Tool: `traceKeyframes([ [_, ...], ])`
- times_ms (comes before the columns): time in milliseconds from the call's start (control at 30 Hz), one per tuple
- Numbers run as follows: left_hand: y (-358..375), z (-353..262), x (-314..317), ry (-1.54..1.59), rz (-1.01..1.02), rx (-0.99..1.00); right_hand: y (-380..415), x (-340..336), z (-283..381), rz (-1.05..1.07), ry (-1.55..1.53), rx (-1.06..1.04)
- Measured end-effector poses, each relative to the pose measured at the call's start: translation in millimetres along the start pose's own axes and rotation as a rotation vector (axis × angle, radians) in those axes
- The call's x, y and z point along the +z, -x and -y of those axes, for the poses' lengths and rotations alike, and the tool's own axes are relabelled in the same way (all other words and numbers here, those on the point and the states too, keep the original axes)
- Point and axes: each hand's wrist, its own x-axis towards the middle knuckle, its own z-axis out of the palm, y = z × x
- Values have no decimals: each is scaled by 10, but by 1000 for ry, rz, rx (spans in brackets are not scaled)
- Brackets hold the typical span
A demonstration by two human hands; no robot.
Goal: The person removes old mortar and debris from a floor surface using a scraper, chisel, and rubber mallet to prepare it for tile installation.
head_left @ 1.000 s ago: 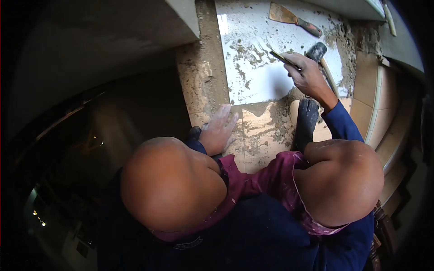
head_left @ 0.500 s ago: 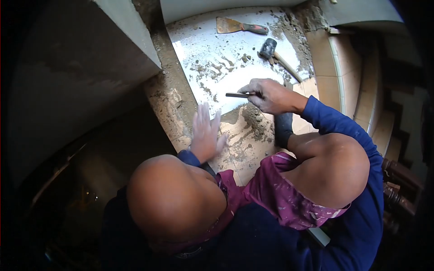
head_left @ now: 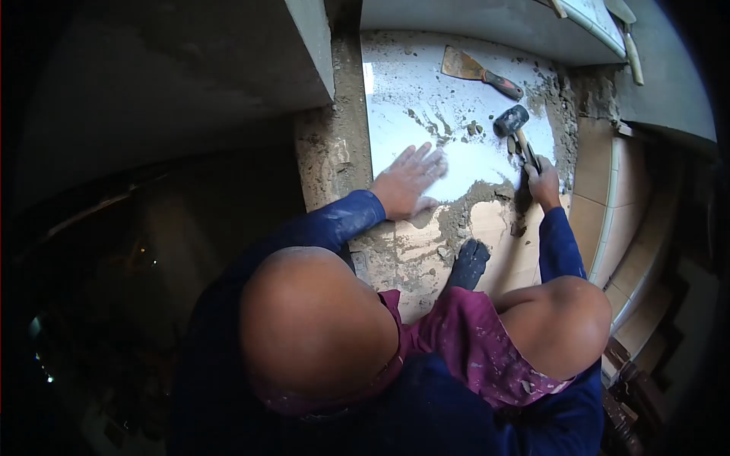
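Note:
My left hand (head_left: 411,182) lies flat, fingers outstretched, on the mortar-specked white tile (head_left: 471,167) near its front left edge. My right hand (head_left: 544,184) is closed around the lower handle of a rubber mallet (head_left: 511,120). The mallet's black head rests on the tile's right part, and its light wooden handle points toward me. A dark narrow strip (head_left: 535,158) shows along the handle at my right fingers. Beyond the mallet, a rusty-bladed scraper (head_left: 464,64) with a dark and red handle lies on the tile.
Rough mortar (head_left: 460,216) borders the tile's front edge, with tan flooring (head_left: 494,222) nearer my sock-covered foot (head_left: 469,262). A grey wall (head_left: 228,68) rises at left. Tan tiled steps (head_left: 593,167) stand at right. A pale-handled tool (head_left: 633,57) lies on the upper right ledge.
My left hand has moved forward onto the white tile. My right hand, which held a thin dark bar, has moved right to the mallet handle, which has swung. The view has shifted too.

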Motion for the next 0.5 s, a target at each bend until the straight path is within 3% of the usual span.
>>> traceKeyframes([
  [100,-38,106,-74,-187,-281,-252,365,131,156,93,-106,110],
  [167,-167,396,-207,-269,-366,-423,764,294,290,-89,-352,-13],
  [200,-226,585,-279,-274,-372,-417,967,320,294,-19,-169,102],
  [233,-347,711,-383,-337,-383,-419,1154,310,353,42,-207,194],
  [267,-465,828,-489,-323,-333,-435,1338,461,235,-32,-256,110],
  [433,-993,958,-730,-378,-240,-411,1670,319,418,169,-228,139],
  [500,-1071,830,-636,-376,-285,-268,1561,127,322,116,-133,-39],
])
